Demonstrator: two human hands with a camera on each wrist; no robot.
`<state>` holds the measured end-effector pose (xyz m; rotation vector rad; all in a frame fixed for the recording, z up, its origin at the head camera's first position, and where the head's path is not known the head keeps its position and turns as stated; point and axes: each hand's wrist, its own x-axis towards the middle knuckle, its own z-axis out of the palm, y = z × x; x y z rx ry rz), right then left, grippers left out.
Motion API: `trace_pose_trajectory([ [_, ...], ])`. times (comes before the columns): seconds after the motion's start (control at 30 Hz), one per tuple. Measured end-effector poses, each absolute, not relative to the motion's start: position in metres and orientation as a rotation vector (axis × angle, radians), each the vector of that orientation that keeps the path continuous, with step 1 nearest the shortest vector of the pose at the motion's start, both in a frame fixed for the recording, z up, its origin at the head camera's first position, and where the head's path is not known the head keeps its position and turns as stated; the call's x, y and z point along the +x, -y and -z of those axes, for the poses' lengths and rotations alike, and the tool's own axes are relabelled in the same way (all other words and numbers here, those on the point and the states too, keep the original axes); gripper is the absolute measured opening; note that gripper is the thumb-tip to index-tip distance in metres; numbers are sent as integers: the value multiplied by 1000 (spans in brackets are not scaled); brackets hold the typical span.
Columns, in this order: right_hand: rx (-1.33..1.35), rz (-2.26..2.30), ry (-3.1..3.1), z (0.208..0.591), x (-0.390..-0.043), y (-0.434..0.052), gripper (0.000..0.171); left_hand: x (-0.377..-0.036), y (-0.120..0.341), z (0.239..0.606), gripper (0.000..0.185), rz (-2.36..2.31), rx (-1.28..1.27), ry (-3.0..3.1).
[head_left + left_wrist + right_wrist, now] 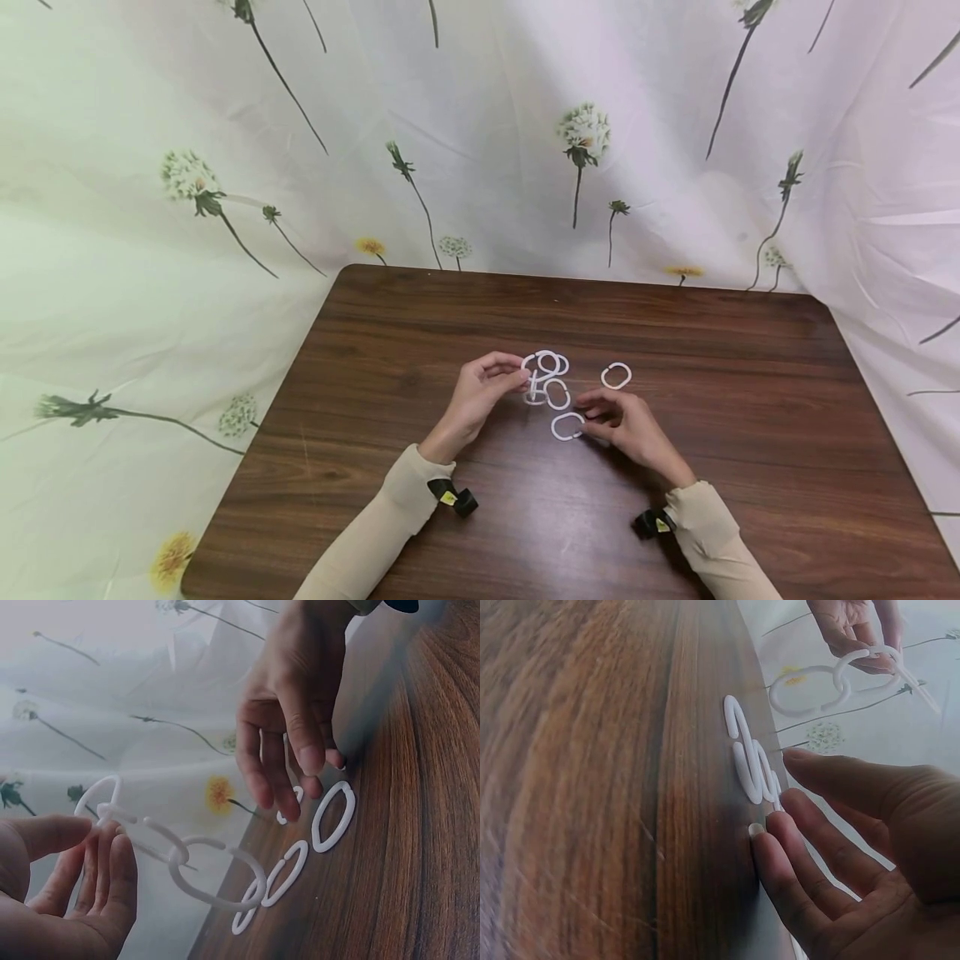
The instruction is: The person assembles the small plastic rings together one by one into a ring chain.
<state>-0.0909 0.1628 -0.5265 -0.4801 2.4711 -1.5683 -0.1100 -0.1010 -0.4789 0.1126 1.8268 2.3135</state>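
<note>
**Chaining up these little white plastic rings**

While my left hand (480, 398) pinches the top of the chain (546, 377) between thumb and fingertips, a few linked rings hang from it down to the table (420, 333), with the bottom ones lying flat on the wood. My right hand (626, 427) is low on the table with the fingers only loosely bent, fingertips touching a loose ring (567, 426) just below the chain. I'd say it's resting on it rather than properly gripping it. Another single ring (616, 376) lies a bit off to the right, apart from the rest.

These look like light, stiff, smooth plastic, so I reckon they'll skate around on the wood if I poke at them. Probably best to pinch one across its long sides, away from the gap, so the opening stays free. The chain itself is floppy, so holding it by the top link seems right.
</note>
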Motion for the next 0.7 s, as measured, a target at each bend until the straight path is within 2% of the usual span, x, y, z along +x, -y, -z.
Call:
trace_pose_trajectory([
  [0.4,-483,1534,-2515,532,-88,-161,38,-109,103,479,36,-2320,99,-1823],
  [0.7,-514,1533,-2502,502,-78,-153,37,-109,105,479,36,-2303,86,-1840],
])
